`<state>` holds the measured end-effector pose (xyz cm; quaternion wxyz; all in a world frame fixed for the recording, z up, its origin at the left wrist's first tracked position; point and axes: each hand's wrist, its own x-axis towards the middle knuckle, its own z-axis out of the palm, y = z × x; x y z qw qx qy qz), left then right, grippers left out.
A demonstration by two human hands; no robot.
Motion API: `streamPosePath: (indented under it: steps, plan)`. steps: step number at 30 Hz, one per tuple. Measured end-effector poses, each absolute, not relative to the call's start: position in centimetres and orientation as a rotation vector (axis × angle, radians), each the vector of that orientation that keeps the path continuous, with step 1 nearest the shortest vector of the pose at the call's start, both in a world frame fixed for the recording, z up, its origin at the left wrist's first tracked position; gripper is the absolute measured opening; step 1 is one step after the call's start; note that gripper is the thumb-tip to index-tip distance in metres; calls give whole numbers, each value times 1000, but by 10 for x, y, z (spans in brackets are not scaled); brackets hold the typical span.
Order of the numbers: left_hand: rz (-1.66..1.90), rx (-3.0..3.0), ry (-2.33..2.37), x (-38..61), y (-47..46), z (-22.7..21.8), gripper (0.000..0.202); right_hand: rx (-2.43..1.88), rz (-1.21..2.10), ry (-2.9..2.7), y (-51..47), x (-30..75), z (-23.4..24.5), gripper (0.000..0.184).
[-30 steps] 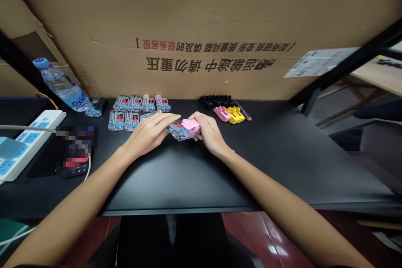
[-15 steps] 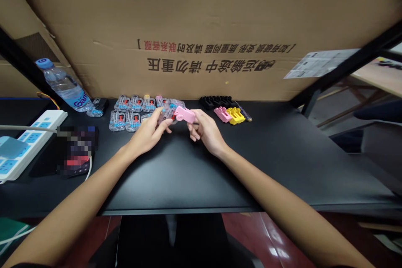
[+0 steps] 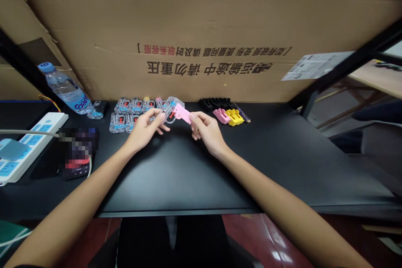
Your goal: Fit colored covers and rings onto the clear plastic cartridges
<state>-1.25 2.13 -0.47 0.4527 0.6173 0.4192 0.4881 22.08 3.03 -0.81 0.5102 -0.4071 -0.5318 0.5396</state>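
My left hand [image 3: 145, 130] pinches the edge of a clear plastic piece [image 3: 170, 117] with a red part inside, held just above the black table. My right hand [image 3: 207, 133] has its thumb and forefinger closed on the right end of a pink plastic piece [image 3: 181, 113]. The pink piece's left end meets the clear piece; I cannot tell whether the two are joined. Behind and left of my left hand lie two rows of similar clear pieces [image 3: 118, 122] with blue and red parts. Right of my right hand sit pink clip-like parts [image 3: 221, 115] and yellow ones [image 3: 234, 117].
A row of black parts [image 3: 215, 104] and a pen-like tool [image 3: 243, 115] lie near the cardboard [image 3: 201, 12] at the back. On the left are a water bottle [image 3: 64, 88], a white power strip [image 3: 40, 138] with a cable, and a dark, blurred-out item [image 3: 78, 150].
The pink piece has tilted, its right end now lower. My left hand has shifted slightly left, and more of the clear piece shows. Both hands keep their hold.
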Motion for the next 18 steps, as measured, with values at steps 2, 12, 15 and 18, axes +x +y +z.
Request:
streamPosePath:
  steps: [2,12,15,18]
  plan:
    - [1191,1547,1086,-13,21,-5,42,-1006,1267,-1346,30,221,-9,39]
    - [1052,1702,1151,-6,11,0,33,-1067,1225,-1668,26,220,-6,39]
    - [1020,1712,1137,-7,9,1,33,-1079,1236,-1702,26,221,-5,40]
    - [1067,1656,1090,-9,12,-1,52,-1073,1223,-1713,30,226,-4,41]
